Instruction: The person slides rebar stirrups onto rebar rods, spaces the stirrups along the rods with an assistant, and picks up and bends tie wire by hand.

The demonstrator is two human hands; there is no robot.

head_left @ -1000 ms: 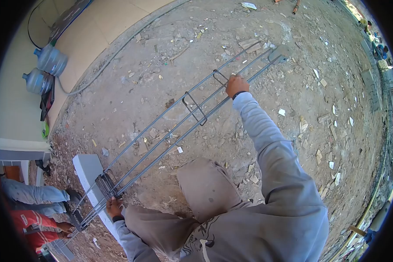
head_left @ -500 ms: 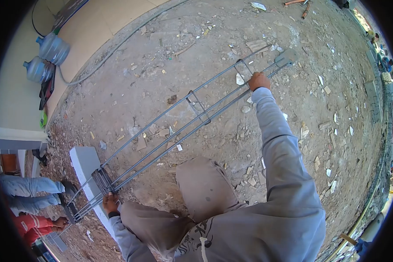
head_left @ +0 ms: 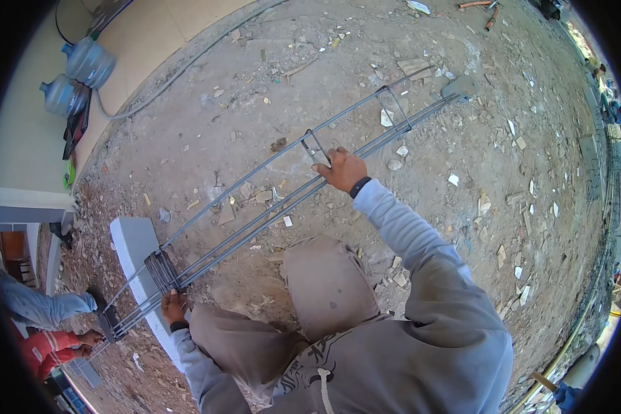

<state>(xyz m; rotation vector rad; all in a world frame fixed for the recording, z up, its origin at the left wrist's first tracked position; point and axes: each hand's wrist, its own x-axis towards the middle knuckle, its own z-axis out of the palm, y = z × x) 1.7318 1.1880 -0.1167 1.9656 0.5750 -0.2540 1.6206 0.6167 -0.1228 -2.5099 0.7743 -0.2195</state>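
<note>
Slanted grey steel rebar frame [head_left: 283, 157]

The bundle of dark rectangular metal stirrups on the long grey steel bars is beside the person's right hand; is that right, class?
Not the right hand: the bundle of stirrups on the bars is beside the person's left hand, as the head view shows.

A person's right hand [head_left: 343, 170] is holding 1 stirrup [head_left: 317, 144] on steel rods [head_left: 423, 116]; the left hand [head_left: 174, 306] is touching bunched stirrups [head_left: 161, 271].

Stirrup bundle [head_left: 162, 271] on the rebar frame [head_left: 255, 230], frame across the block [head_left: 134, 238], water jugs [head_left: 90, 63] ahead to the left.
</note>
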